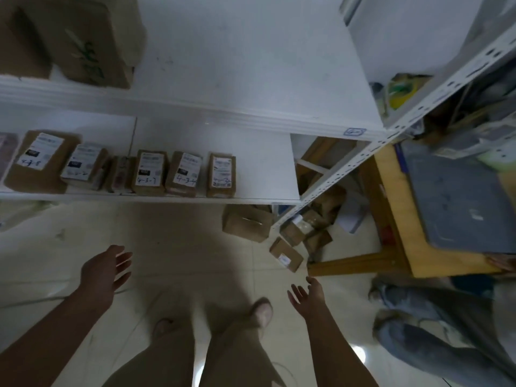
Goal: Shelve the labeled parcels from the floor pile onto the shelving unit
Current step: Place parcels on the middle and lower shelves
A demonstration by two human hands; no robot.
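Right hand (307, 296) hangs spread, floor parcels (286, 254) just beyond.

A grey flat panel (458, 196) lies on a yellow wooden table (396, 219); blue-jeaned legs (418, 339) occupy the pale glossy floor tiles (69, 247) nearby.

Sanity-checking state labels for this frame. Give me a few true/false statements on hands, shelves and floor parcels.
1. The left hand and right hand both hold nothing. True.
2. The lower shelf is bare. False: a row of labelled parcels stands on it.
3. On the floor near the shelf post lie loose parcels. True.
4. The large brown boxes sit at the right end of the upper shelf. False: they sit at its left end.
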